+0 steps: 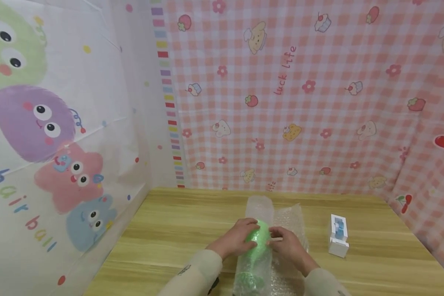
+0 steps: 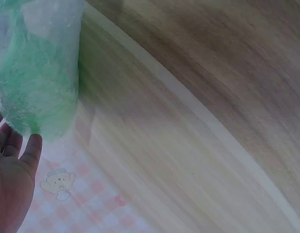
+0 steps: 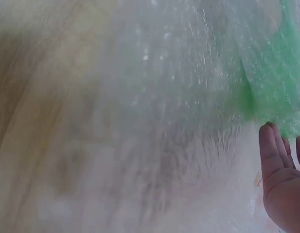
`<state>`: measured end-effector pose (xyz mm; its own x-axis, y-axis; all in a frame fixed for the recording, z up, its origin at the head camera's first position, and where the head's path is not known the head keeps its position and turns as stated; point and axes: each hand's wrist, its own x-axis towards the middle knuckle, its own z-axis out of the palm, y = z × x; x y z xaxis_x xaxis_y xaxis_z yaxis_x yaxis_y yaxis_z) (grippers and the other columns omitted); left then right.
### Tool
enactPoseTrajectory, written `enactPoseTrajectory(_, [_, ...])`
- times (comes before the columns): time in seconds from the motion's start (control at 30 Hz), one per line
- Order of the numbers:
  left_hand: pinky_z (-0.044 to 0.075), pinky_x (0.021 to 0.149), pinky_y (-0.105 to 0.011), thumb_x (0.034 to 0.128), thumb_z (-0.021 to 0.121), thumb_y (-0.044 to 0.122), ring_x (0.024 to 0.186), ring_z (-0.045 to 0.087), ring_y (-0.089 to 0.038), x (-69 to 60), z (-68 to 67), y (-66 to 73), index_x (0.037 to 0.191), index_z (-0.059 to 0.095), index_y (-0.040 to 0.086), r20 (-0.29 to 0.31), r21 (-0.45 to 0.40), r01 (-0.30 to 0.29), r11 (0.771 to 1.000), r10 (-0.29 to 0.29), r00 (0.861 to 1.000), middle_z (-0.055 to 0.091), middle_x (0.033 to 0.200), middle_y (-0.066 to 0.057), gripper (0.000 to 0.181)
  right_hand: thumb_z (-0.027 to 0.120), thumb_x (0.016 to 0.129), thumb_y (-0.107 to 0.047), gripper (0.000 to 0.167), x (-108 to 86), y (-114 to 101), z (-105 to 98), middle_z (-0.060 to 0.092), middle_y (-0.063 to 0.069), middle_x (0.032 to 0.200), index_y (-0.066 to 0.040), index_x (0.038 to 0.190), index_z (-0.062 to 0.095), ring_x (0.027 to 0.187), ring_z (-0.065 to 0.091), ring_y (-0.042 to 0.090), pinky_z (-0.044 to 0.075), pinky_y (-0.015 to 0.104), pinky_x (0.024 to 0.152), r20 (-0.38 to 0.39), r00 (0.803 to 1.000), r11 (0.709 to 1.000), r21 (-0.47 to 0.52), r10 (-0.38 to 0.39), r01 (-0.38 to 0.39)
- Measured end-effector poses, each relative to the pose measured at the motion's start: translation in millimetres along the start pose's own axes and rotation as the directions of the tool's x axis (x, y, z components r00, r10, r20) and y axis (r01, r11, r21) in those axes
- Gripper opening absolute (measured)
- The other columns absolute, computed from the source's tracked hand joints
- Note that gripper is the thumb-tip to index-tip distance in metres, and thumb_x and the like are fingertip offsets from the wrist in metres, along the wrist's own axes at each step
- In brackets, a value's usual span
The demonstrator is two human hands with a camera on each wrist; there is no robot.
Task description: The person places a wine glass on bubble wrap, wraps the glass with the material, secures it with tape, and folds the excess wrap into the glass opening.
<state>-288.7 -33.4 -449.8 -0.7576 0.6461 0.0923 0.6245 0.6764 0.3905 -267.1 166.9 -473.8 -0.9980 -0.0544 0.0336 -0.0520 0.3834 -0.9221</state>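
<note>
A green goblet point(image 1: 260, 238), wide at the far end with a narrow stem and a foot near me, lies rolled in clear bubble wrap point(image 1: 260, 206). My left hand point(image 1: 238, 238) holds the roll from the left, fingers over its top and thumb nearer me. From the right, my right hand point(image 1: 286, 245) grips the same roll with fingers and thumb. In the left wrist view, the left fingertips meet the goblet's wide end point(image 2: 38, 97). Through blurred wrap in the right wrist view, the right fingers point(image 3: 271, 150) touch the green part.
A loose flap of bubble wrap point(image 1: 290, 218) spreads right of the roll on the wooden table point(image 1: 177, 222). Farther right stands a small white box point(image 1: 338, 246) with something blue in its opening. A dark item point(image 1: 213, 284) shows partly beside the left sleeve. Patterned cloths hang behind and left.
</note>
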Motion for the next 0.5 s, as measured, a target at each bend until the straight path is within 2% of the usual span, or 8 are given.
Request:
enactPoseTrajectory(0.1, [0.034,0.113,-0.031,0.0965,0.066,0.022,0.141,0.034,-0.023,1.8,0.5,2.4,0.140,0.053,0.007,0.005,0.022,0.006,1.000,-0.006,1.000,0.040,0.151,-0.008,0.048,0.074,0.081,0.004,0.038,0.5,-1.7,-2.9,0.066,0.019,0.106,0.011,0.117,0.062,0.094,0.067,0.034,0.058,0.041,0.076,-0.009,1.000,0.997,-0.071,-0.014,0.013])
enactPoseTrajectory(0.27, [0.038,0.110,-0.033,0.0941,0.068,0.020,0.136,0.038,-0.028,2.2,1.6,4.6,0.137,0.056,0.006,-0.023,0.029,0.005,1.000,-0.005,1.000,0.041,0.146,-0.013,0.047,0.075,0.078,0.002,0.033,2.6,-6.9,-5.9,0.068,0.014,0.098,0.009,0.110,0.065,0.091,0.067,0.033,0.058,0.042,0.076,-0.003,0.999,0.982,-0.184,-0.044,0.043])
enactPoseTrajectory(0.5, [0.033,0.114,-0.037,0.0952,0.065,0.019,0.138,0.038,-0.026,1.2,2.8,-0.1,0.143,0.050,0.007,-0.020,-0.039,0.008,0.999,-0.009,1.000,0.045,0.147,-0.011,0.051,0.072,0.080,0.006,0.035,0.7,-2.3,-3.7,0.067,0.014,0.097,0.012,0.112,0.061,0.093,0.067,0.034,0.058,0.042,0.078,-0.018,1.000,0.994,-0.103,-0.026,0.024])
